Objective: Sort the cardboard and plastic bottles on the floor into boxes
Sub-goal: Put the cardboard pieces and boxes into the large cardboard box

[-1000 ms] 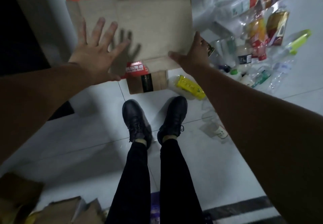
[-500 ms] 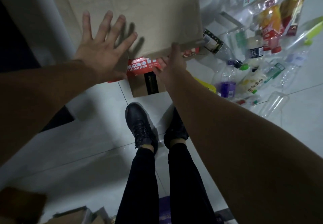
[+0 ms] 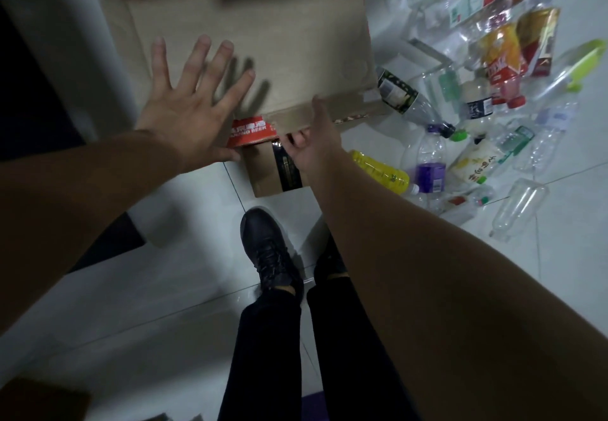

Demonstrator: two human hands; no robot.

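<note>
Right hand (image 3: 312, 144) now slid under cardboard sheet (image 3: 263, 42) edge, gripping it; left hand (image 3: 190, 105) open, spread above; lifting likely next.

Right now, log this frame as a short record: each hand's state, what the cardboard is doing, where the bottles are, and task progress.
left hand: open, fingers spread flat over the large brown cardboard sheet
right hand: fingers curled under the sheet's near edge, gripping it
under sheet: red printed beer carton and small brown taped box
bottles: scattered clear plastic bottles on the white tiled floor, right of the sheet
progress: no bottle in hand
</note>
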